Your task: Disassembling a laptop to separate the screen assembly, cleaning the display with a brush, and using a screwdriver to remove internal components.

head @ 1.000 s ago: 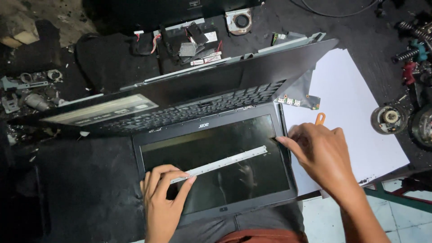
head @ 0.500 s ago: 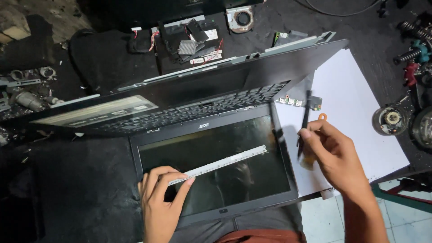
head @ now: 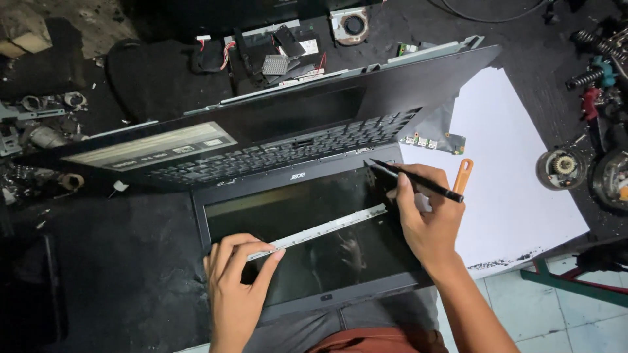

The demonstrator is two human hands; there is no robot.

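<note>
Pinched between thumb and fingers of the right hand (head: 428,225): one slim black tool (head: 416,181), pen-shaped, tip pointing at the upper right corner of the laptop screen (head: 307,242).

Left hand (head: 237,287): fingers pressed down on the near end of a long pale metal strip (head: 318,231), thumb tucked beneath, holding it against the glass. Strip lies diagonally across the screen, its far end just beside the right hand.

Laptop: opened flat and reversed, screen panel toward the person, black keyboard deck (head: 281,147) tilted up behind it, toward the far edge of the desk (head: 118,261).

Orange-handled tool (head: 462,175): lying on the white sheet (head: 517,189), just behind the right hand.

White sheet: right side of the desk, reaching its near right corner.

Small green circuit board (head: 437,138): at the sheet's left edge.

Cooling fan (head: 353,25): far edge, among loose parts.

Round metal parts (head: 560,167): right edge.
</note>
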